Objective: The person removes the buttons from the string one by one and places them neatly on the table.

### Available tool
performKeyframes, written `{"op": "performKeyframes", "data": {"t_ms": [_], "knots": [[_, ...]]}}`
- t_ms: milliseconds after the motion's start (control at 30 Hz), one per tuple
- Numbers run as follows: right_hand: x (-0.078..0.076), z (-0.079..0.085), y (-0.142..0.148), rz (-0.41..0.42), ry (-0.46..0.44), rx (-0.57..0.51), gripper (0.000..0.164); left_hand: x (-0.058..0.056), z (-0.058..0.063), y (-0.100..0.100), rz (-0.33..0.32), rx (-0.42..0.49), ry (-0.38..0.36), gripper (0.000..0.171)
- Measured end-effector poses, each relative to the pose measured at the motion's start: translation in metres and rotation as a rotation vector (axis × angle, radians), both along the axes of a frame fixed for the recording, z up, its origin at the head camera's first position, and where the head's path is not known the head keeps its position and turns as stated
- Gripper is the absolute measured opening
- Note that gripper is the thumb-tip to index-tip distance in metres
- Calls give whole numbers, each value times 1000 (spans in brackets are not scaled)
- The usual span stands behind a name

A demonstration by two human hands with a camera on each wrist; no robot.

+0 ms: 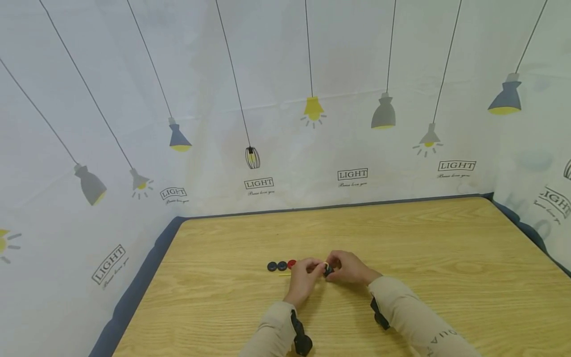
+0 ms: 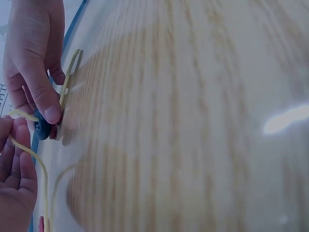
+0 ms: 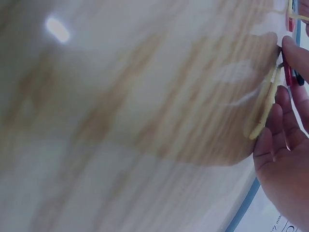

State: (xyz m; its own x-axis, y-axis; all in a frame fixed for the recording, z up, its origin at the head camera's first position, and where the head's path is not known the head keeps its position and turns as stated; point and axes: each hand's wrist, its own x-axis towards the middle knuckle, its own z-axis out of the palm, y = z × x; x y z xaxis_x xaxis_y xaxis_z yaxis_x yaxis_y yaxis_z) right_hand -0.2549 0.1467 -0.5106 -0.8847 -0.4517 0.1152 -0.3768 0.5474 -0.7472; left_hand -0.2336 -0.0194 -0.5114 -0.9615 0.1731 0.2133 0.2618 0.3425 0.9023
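Observation:
My right hand [image 1: 351, 267] grips a dark blue button [image 2: 42, 126] between thumb and fingers. A red button [image 3: 288, 72] sits against it in the same grip. Yellow string [image 2: 36, 157] comes out of the blue button's face, and its tip is pinched by my left hand [image 1: 303, 278] close by. A yellow tail [image 3: 264, 113] of string hangs on the other side of the buttons, beside the right fingers. Fingers cover part of both buttons in the head view.
Left of the hands, two dark buttons [image 1: 277, 266] and a red button [image 1: 292, 264] lie in a row on the wooden table [image 1: 214, 297]. A length of yellow string [image 1: 284, 275] lies just in front of them. A white curtain [image 1: 285, 119] printed with lamps surrounds the table.

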Motion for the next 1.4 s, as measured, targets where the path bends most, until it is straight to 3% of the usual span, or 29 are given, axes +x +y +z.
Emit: {"op": "performKeyframes", "data": {"t_ms": [267,633,767,933,1100,1400], "knots": [[0,1,-2,16,40,16,21,2,-1,-2,-3,3,-13,12],[-3,3,-1,128,113,34,12,2,-8,-9,1,21,-20,12],[-3,3,0,131,138,25,11,3,-8,-12,8,13,-5,12],[-4,0,3,117,104,-21,7,3,-7,-14,17,9,-7,12],[-5,-4,7,120,87,-52,20,3,-5,-14,26,4,-13,12],[2,9,3,58,-1,41,22,3,-5,-16,30,16,-19,13]]}}
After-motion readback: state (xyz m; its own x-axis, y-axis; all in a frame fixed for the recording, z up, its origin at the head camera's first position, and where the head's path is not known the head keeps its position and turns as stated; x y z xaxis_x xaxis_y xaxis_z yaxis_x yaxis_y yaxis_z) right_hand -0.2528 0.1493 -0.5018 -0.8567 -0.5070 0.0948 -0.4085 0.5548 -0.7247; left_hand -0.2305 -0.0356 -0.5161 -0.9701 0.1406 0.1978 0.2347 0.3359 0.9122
